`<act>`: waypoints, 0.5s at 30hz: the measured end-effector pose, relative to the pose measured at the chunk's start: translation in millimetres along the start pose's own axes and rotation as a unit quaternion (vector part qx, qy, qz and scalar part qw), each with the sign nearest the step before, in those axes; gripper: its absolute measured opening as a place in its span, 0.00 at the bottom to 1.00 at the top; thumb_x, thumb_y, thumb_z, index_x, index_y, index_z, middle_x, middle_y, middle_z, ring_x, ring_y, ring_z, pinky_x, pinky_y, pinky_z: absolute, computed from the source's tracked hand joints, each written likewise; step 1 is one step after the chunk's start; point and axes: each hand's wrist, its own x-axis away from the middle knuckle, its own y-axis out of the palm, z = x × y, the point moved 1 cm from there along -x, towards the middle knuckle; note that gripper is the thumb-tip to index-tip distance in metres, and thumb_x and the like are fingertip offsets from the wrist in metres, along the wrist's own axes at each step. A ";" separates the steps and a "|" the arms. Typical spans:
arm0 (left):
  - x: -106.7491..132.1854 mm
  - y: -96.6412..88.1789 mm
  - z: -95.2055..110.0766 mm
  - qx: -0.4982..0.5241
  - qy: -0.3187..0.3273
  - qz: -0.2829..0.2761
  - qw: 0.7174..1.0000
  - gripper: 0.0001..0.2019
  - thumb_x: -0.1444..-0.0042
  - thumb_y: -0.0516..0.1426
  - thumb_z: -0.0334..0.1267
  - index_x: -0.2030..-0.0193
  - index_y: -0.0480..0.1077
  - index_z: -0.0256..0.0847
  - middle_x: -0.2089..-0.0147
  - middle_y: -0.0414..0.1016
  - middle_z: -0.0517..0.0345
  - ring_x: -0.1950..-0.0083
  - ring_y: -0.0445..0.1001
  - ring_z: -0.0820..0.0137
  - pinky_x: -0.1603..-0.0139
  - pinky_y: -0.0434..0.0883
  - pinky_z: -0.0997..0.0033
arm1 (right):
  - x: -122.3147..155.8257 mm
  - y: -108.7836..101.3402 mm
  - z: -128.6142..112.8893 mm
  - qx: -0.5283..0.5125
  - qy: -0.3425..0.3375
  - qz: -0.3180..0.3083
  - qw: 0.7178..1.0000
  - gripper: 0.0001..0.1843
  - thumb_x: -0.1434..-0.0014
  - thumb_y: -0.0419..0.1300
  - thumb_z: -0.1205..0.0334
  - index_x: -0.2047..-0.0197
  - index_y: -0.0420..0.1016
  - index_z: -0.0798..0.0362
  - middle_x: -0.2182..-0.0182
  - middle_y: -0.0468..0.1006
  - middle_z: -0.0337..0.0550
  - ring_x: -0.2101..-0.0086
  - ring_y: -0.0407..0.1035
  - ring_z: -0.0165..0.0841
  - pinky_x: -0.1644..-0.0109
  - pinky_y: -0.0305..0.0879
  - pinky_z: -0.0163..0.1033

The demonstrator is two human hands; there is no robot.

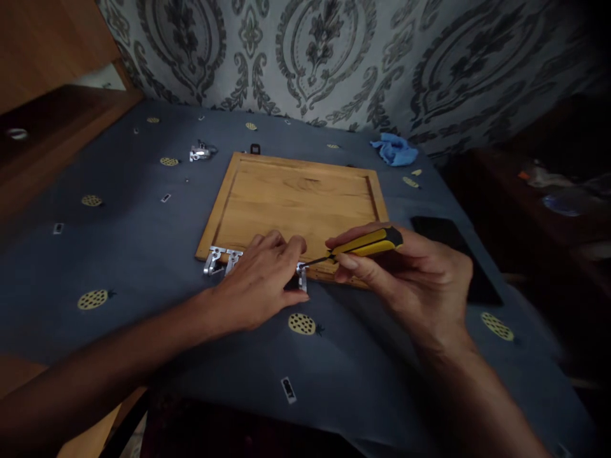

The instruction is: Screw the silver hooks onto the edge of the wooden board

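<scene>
- Fingers of the right hand (420, 280) are clamped around a yellow-and-black screwdriver (377, 243); those of the left hand (265, 280) are bent over the near edge of a wooden panel (305, 191), thumb spread below. Whether the left hand pinches anything, I cannot tell.
- Blue-grey table covering (191, 369), printed with yellow pineapples, lies under everything in reach.
- Behind it hangs a pale fabric (258, 57) with dark ornamental medallions.
- On the covering, the panel lies flat in front of the person, its raised frame around a recessed middle.
- Black flat object (470, 273), partly hidden by the right hand, lies to the panel's right.
- Crumpled blue cloth (395, 150) sits near the far right corner.
- Across the near edge, the screwdriver's thin shaft slants down to the right-hand hinge (302, 277), just beside the left thumb.
- Two more metal hinges (214, 259) sit side by side near the panel's near left corner.
- Loose metal hinge (200, 151) lies beyond the panel's far left corner.
- Small black piece (255, 149) lies just past the far edge.
</scene>
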 end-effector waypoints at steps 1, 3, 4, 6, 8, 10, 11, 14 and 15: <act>-0.2 0.0 0.1 -0.001 -0.001 -0.001 1.000 0.21 0.45 0.67 0.41 0.51 0.61 0.42 0.53 0.73 0.52 0.46 0.69 0.56 0.47 0.67 0.57 | 1.1 2.2 0.9 0.025 -0.011 0.012 1.000 0.05 0.44 0.70 0.57 0.68 0.80 0.48 0.70 0.82 0.36 0.77 0.75 0.30 0.73 0.76 0.36; -0.5 0.0 0.0 -0.002 -0.006 -0.006 1.000 0.21 0.45 0.66 0.41 0.51 0.61 0.41 0.54 0.73 0.52 0.46 0.69 0.56 0.48 0.67 0.57 | 3.2 7.2 3.3 0.065 -0.028 0.046 0.996 0.07 0.46 0.71 0.56 0.67 0.79 0.47 0.72 0.80 0.35 0.77 0.74 0.31 0.73 0.74 0.37; -0.6 0.0 0.0 -0.002 -0.008 -0.009 1.000 0.21 0.45 0.66 0.41 0.51 0.61 0.41 0.54 0.73 0.52 0.46 0.69 0.56 0.48 0.68 0.57 | 4.2 9.9 4.6 0.078 -0.032 0.064 0.994 0.08 0.46 0.71 0.56 0.68 0.78 0.47 0.73 0.79 0.35 0.77 0.73 0.31 0.74 0.73 0.37; -0.5 0.1 -0.3 -0.002 -0.008 -0.008 1.000 0.20 0.44 0.66 0.42 0.52 0.61 0.42 0.54 0.73 0.53 0.46 0.69 0.56 0.48 0.68 0.56 | 5.4 15.5 6.7 0.094 -0.031 0.095 0.991 0.10 0.47 0.71 0.54 0.68 0.75 0.47 0.74 0.77 0.34 0.78 0.71 0.30 0.76 0.70 0.37; -0.2 0.4 -0.7 -0.002 -0.003 -0.003 1.000 0.20 0.44 0.65 0.42 0.52 0.61 0.42 0.54 0.73 0.52 0.46 0.69 0.56 0.48 0.68 0.56 | 5.7 20.1 7.7 0.114 -0.029 0.121 0.986 0.11 0.45 0.70 0.54 0.70 0.73 0.48 0.76 0.75 0.34 0.78 0.70 0.30 0.76 0.68 0.38; 0.2 0.9 -1.3 -0.002 -0.001 0.001 1.000 0.20 0.44 0.65 0.41 0.51 0.61 0.41 0.54 0.73 0.52 0.46 0.68 0.56 0.48 0.68 0.56 | 5.2 22.7 8.0 0.131 -0.033 0.133 0.982 0.12 0.44 0.69 0.54 0.70 0.72 0.49 0.76 0.74 0.34 0.78 0.69 0.30 0.74 0.68 0.38; 0.4 1.2 -1.5 -0.002 -0.001 0.002 1.000 0.21 0.44 0.66 0.41 0.50 0.61 0.41 0.54 0.73 0.52 0.46 0.68 0.56 0.48 0.68 0.56 | 4.7 23.2 8.3 0.132 -0.031 0.133 0.982 0.12 0.44 0.69 0.54 0.70 0.71 0.49 0.76 0.73 0.35 0.77 0.69 0.29 0.74 0.67 0.38; 0.7 1.8 -2.3 0.000 -0.004 0.002 1.000 0.21 0.44 0.66 0.42 0.50 0.61 0.41 0.53 0.73 0.52 0.46 0.68 0.56 0.48 0.68 0.56 | 3.0 22.3 9.9 0.117 -0.015 0.125 0.985 0.13 0.43 0.68 0.53 0.70 0.70 0.49 0.75 0.73 0.35 0.78 0.67 0.28 0.75 0.66 0.37; 0.8 1.9 -2.4 0.001 -0.002 0.001 1.000 0.21 0.44 0.66 0.42 0.50 0.62 0.40 0.53 0.73 0.51 0.46 0.68 0.56 0.48 0.68 0.56 | 2.5 21.8 10.3 0.113 -0.011 0.125 0.986 0.13 0.42 0.68 0.53 0.70 0.70 0.49 0.75 0.72 0.35 0.78 0.67 0.28 0.76 0.65 0.37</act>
